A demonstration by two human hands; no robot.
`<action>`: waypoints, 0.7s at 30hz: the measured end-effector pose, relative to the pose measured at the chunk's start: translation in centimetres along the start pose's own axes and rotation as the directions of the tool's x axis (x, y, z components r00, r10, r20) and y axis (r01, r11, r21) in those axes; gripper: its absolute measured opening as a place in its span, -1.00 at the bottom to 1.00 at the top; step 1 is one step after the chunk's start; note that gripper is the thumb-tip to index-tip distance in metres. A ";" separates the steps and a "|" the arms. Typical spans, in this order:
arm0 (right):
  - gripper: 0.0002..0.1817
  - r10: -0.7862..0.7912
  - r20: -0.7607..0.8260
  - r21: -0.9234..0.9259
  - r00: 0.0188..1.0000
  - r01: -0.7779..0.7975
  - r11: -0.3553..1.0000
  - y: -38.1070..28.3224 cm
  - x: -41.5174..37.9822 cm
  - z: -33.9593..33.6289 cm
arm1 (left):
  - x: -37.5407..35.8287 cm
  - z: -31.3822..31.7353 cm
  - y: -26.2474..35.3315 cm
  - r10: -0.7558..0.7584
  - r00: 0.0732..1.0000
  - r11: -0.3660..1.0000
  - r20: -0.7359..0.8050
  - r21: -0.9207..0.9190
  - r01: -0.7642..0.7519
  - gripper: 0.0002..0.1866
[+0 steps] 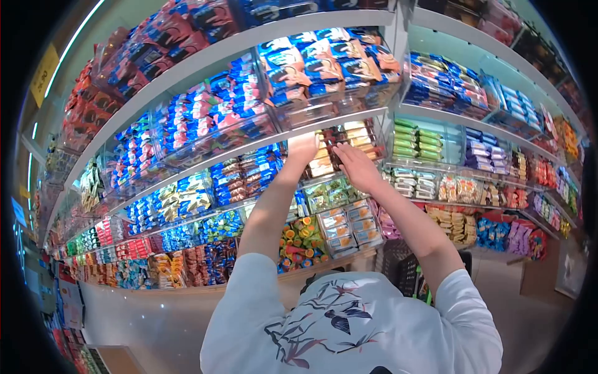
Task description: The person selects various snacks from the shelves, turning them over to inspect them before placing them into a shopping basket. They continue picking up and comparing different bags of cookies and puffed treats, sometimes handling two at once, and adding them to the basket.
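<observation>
Both my hands reach into a clear shelf bin of snack packs [358, 133] in brown and cream wrappers. My left hand [303, 148] lies at the left side of these packs, bright with glare, its fingers laid out flat. On the right, my right hand [360, 168] has its fingers stretched out over the front packs, fingertips right at the wrappers. No pack shows lifted in either hand. Just below the hands is a bin of green-wrapped sweets [329, 194]. Blue and brown packs [244, 172] fill the bin to the left.
Above is a bin of blue and peach packs [324, 62], behind a shelf edge [237, 144]. Green packs [417, 139] stand to the right. Lower down are boxed white packs [349, 229] and round colourful sweets [301, 243]. A dark shopping basket [408, 274] is near my right side.
</observation>
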State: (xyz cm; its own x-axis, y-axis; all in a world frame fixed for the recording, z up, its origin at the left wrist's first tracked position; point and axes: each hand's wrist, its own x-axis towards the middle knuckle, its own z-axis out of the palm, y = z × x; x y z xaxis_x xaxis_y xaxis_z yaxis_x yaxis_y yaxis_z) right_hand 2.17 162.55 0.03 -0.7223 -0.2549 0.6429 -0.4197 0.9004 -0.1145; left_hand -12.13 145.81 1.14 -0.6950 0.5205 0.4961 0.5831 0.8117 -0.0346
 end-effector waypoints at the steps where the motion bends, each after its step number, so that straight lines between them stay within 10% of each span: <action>1: -0.54 -0.047 -0.026 -0.051 0.999 0.045 0.998 0.1 2.0 1.2 | 0.2 1.2 -0.9 0.067 0.998 0.996 -0.015 0.068 -0.066 -0.74; 6: -0.65 0.083 0.201 -0.159 0.976 -0.051 0.986 0.2 9.1 3.6 | 1.3 2.6 -2.2 0.120 0.990 0.990 0.071 -0.086 -0.114 -0.75; 7: -0.66 0.121 0.308 -0.177 0.944 -0.069 0.982 0.1 10.3 3.3 | 1.9 -0.5 -1.6 0.030 0.935 0.940 0.353 -0.327 0.093 -0.74; 12: -0.60 0.178 0.305 -0.130 0.936 -0.144 0.981 2.6 12.6 5.5 | 1.7 2.8 -2.7 0.131 0.991 0.975 0.005 -0.180 -0.128 -0.76; 14: -0.51 0.232 0.422 -0.108 0.876 -0.205 0.973 2.0 13.6 4.0 | 1.3 1.6 -2.7 0.130 0.987 0.968 0.096 -0.226 -0.106 -0.77; 15: -0.47 0.087 0.205 -0.160 0.975 -0.055 0.986 2.5 13.1 4.7 | 0.8 1.6 -3.2 0.224 0.972 0.970 0.074 -0.113 -0.215 -0.77; 21: -0.32 0.228 0.569 0.097 0.790 -0.341 0.935 3.7 13.6 3.2 | 1.1 -0.4 -2.6 0.192 0.956 0.977 0.223 -0.132 -0.166 -0.77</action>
State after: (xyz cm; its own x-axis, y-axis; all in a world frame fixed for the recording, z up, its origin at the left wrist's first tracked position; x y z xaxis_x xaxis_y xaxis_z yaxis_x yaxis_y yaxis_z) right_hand -11.04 161.28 5.92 -0.9792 -0.1964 0.0502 -0.1999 0.8945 -0.3999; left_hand -14.26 144.13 2.17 -0.6461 0.7125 0.2735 0.7404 0.6721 -0.0018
